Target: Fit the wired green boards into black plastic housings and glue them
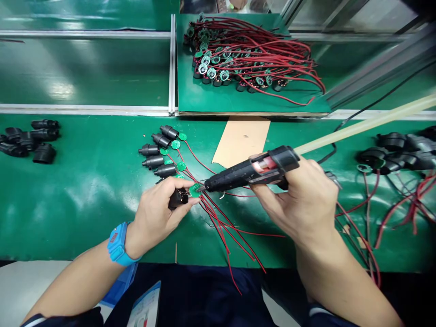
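My left hand (160, 206) is closed round a small black housing (177, 198) with a round green circuit board (195, 190) at its end. My right hand (299, 200) grips a black hot-glue gun (252, 171), a pale glue stick (368, 122) running out of its back. The gun's nozzle touches the green board. Red wires (221, 222) trail from the part toward me. A row of several similar black housings with green boards (160, 152) lies just beyond my left hand.
A heap of finished parts with red wires (248, 59) lies on a raised green tray at the back. Loose black housings sit at far left (30, 141) and far right (398, 152). A cardboard piece (241, 138) lies on the green mat.
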Demonstrator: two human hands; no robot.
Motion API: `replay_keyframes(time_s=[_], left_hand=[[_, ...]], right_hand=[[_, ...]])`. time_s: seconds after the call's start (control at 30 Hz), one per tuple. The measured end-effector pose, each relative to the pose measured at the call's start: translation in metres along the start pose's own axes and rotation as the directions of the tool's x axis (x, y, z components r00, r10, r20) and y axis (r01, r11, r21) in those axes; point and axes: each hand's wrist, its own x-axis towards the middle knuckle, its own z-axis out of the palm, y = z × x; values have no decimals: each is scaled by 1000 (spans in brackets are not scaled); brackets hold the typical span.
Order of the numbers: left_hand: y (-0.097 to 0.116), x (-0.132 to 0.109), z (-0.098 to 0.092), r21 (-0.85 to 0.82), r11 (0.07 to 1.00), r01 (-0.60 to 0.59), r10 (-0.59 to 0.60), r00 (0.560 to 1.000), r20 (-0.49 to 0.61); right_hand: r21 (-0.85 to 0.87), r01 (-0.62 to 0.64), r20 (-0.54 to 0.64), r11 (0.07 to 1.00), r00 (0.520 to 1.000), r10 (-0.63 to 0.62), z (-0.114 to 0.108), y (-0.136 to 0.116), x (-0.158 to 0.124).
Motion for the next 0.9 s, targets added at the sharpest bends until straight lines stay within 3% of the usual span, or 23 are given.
replay_keyframes(time_s=[0.2, 0.37, 0.47, 0.53, 0.6, 0.67, 0.73, 0.8, 0.9], left_hand=[[-1, -1, 0, 0, 1000, 8, -8, 1000, 7], [0, -2, -1, -27, 999, 31, -31, 999, 10], [-1, -2, -2, -42, 999, 23, -23, 1000, -9], [-2, -1, -2, -36, 999, 20, -21, 1000, -20], [-3, -1, -3, -25, 999, 24, -24, 999, -24], [-4, -2, -3, -18, 1000, 17, -18, 999, -33], [-5, -3, -3, -15, 1000, 6, -7, 999, -44], [-4, -4, -2, -21, 1000, -7, 6, 998, -60], [-2, -6, -2, -29, 999, -16, 14, 997, -76]], right_hand=[[-17, -23, 62, 1000, 998, 24, -3, -2, 0], [-166, 34, -5, 986, 999, -35, -3, -4, -1], [-205, -97, 61, 974, 992, 112, 6, 9, -1], [-126, -263, 147, 957, 949, 280, 15, 24, -1], [-39, -426, 261, 904, 869, 421, 25, 40, -2], [-12, -522, 374, 853, 788, 488, 36, 54, -5], [-29, -549, 443, 836, 742, 503, 44, 66, -8], [-47, -513, 467, 857, 747, 473, 48, 73, -12], [-91, -414, 379, 906, 826, 416, 43, 75, -13]])
